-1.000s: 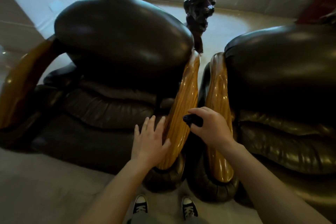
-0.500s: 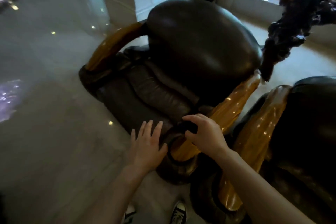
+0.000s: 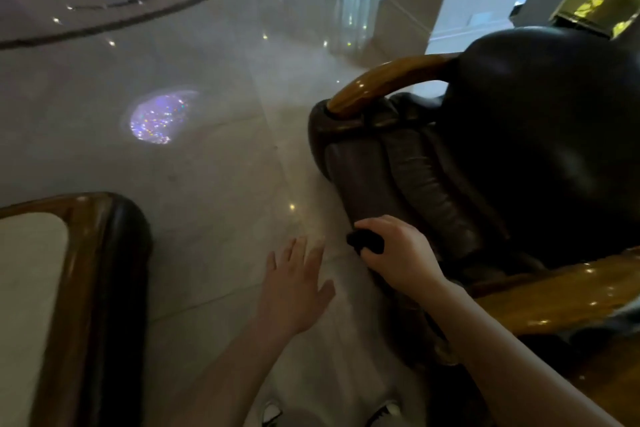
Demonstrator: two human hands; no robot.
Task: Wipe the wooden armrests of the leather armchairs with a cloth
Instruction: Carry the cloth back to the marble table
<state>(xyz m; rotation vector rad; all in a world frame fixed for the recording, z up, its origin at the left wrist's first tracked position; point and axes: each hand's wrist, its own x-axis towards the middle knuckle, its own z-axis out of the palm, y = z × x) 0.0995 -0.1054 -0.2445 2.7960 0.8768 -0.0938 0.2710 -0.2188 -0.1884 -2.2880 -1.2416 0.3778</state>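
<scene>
Right hand (image 3: 403, 253) gripping dark cloth (image 3: 365, 242)

Two bare forearms, no sleeves, left hand (image 3: 294, 291) bare, right hand (image 3: 398, 255) bare, no rings or watch showing, dark canvas sneakers (image 3: 273, 411) with white toe caps below the hands

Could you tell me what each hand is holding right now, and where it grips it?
The right hand clutches a dark cloth, bunched in its fingers with one end poking out. The left hand is open and holds nothing.
</scene>
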